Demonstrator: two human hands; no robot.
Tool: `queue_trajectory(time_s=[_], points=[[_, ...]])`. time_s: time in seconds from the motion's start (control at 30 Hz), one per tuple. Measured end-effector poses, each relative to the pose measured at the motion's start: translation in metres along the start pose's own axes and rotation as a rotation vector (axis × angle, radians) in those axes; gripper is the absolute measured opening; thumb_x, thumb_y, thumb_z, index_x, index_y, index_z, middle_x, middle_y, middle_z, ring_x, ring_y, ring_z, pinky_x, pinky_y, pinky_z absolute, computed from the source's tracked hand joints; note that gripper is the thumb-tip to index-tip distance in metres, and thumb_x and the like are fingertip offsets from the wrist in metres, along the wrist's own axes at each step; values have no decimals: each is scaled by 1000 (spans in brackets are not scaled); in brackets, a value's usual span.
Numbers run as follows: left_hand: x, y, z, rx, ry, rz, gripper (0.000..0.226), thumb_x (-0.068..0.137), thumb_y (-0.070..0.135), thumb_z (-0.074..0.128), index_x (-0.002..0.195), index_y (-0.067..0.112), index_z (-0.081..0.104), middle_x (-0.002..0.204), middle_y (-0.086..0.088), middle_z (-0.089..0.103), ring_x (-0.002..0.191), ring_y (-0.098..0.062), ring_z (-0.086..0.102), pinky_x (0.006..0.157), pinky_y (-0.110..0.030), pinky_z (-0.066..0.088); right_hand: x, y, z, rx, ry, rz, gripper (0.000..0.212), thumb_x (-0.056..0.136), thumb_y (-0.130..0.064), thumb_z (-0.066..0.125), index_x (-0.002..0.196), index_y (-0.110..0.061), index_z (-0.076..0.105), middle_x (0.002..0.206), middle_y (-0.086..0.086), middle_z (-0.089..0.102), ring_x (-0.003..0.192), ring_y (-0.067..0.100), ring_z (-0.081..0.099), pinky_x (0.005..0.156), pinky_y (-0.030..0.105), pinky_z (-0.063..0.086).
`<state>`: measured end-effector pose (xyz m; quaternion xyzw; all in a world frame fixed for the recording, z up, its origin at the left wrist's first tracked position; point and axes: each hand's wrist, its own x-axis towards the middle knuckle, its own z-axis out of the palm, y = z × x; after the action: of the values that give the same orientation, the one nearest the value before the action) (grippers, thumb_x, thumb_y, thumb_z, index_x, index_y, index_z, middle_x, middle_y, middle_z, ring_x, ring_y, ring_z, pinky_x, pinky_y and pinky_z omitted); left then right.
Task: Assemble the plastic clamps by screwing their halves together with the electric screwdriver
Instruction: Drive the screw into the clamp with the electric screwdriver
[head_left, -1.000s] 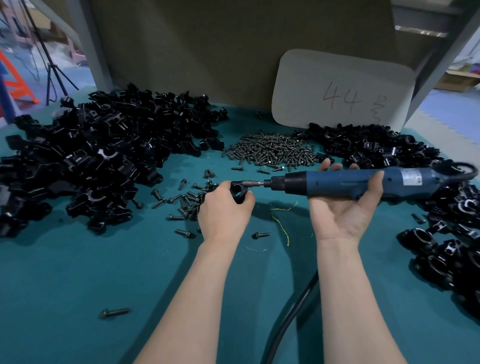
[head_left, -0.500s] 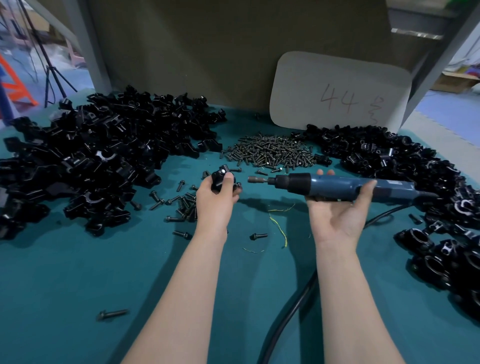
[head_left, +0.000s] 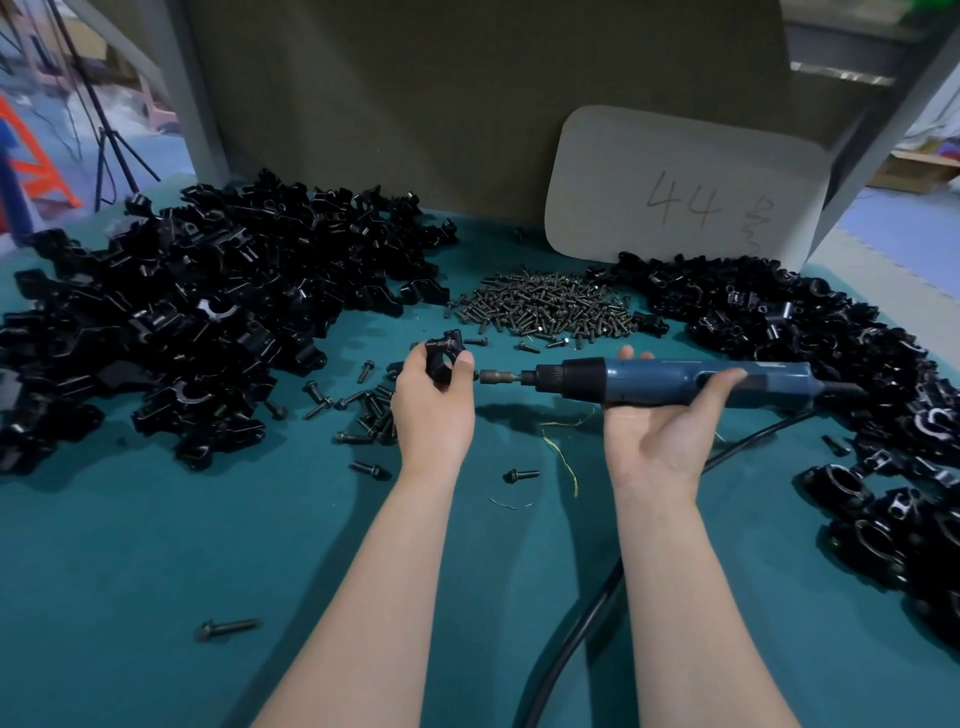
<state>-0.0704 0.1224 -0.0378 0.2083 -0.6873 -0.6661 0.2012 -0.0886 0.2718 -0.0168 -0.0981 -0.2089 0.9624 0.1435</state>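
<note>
My left hand (head_left: 434, 405) grips a black plastic clamp (head_left: 444, 353) above the teal table, its ring opening facing me. My right hand (head_left: 660, 431) lies palm up with its fingers curled round the blue electric screwdriver (head_left: 675, 384), which points left. The screwdriver's bit (head_left: 493, 376) ends just right of my left thumb, a small gap from the clamp. A heap of dark screws (head_left: 550, 309) lies behind my hands.
A big pile of black clamp halves (head_left: 197, 312) fills the left of the teal table (head_left: 156, 545). More black clamps (head_left: 857, 389) spread along the right side. Loose screws (head_left: 363, 410) lie left of my left hand. A grey card marked 44 (head_left: 680, 187) leans at the back. The screwdriver's cable (head_left: 571, 634) runs toward me.
The bit has come out of the clamp and the screwdriver has drawn back to the right. My left hand has lifted and turned the clamp, then brought it close to the bit again.
</note>
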Motion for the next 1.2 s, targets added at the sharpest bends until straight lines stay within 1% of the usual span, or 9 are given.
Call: queue_trajectory(time_s=[0.07, 0.27, 0.43, 0.53, 0.6, 0.73, 0.83, 0.97, 1.2], points=[[-2, 0, 1, 76, 2, 50, 32, 96, 32, 55, 123, 15, 57, 103, -8, 67, 99, -30, 60, 85, -35, 46, 0, 0, 1, 3, 9, -9, 41, 94, -55, 44, 112, -19, 51, 104, 7, 53, 95, 22, 61, 102, 40, 45], [-5, -1, 2, 166, 53, 92, 36, 97, 32, 54, 128, 14, 55, 108, -2, 67, 74, 0, 55, 73, -21, 38, -5, 5, 4, -26, 31, -14, 37, 94, -54, 44, 108, -20, 50, 104, 6, 53, 83, 18, 65, 98, 36, 48], [-7, -1, 4, 197, 75, 87, 38, 97, 32, 55, 130, 14, 53, 104, -1, 66, 83, -11, 55, 77, -23, 38, -6, 6, 3, -26, 46, -8, 43, 94, -53, 46, 121, -19, 45, 114, 10, 52, 104, 25, 61, 98, 37, 48], [-9, -3, 5, 240, 103, 94, 39, 97, 32, 55, 131, 14, 52, 92, 5, 61, 77, -11, 54, 75, -25, 38, -9, 7, 5, -16, 63, -25, 42, 95, -49, 48, 122, -16, 46, 109, 8, 55, 94, 20, 64, 100, 37, 47], [-9, -3, 4, 259, 112, 92, 40, 97, 33, 54, 131, 13, 52, 96, 2, 64, 78, -12, 54, 75, -27, 41, -10, 9, 6, -6, 82, -33, 35, 95, -46, 49, 112, -15, 52, 103, 7, 57, 85, 17, 66, 100, 37, 47], [-10, -1, 4, 279, 110, 106, 39, 97, 33, 54, 129, 11, 53, 88, 2, 64, 78, -16, 59, 79, -34, 49, -10, 10, 6, 21, 94, -25, 31, 95, -45, 49, 106, -16, 52, 101, 8, 58, 83, 17, 66, 96, 36, 50], [-11, -2, 6, 298, 112, 117, 40, 97, 33, 53, 131, 12, 51, 73, 12, 54, 65, -2, 52, 72, -29, 43, -9, 10, 4, 29, 94, -21, 31, 95, -45, 50, 106, -16, 52, 101, 7, 58, 81, 16, 66, 92, 35, 51], [-12, -1, 5, 278, 122, 113, 44, 97, 34, 53, 134, 11, 50, 96, 0, 65, 79, -14, 52, 82, -34, 47, -10, 13, 5, 23, 98, -25, 33, 95, -45, 50, 108, -15, 52, 100, 6, 57, 78, 16, 66, 99, 37, 49], [-14, -5, 8, 259, 138, 141, 45, 98, 33, 52, 137, 12, 47, 85, 9, 53, 66, 9, 37, 78, -26, 35, -8, 14, 3, 21, 99, -24, 36, 94, -46, 50, 113, -15, 51, 102, 8, 58, 88, 20, 66, 100, 38, 48]])
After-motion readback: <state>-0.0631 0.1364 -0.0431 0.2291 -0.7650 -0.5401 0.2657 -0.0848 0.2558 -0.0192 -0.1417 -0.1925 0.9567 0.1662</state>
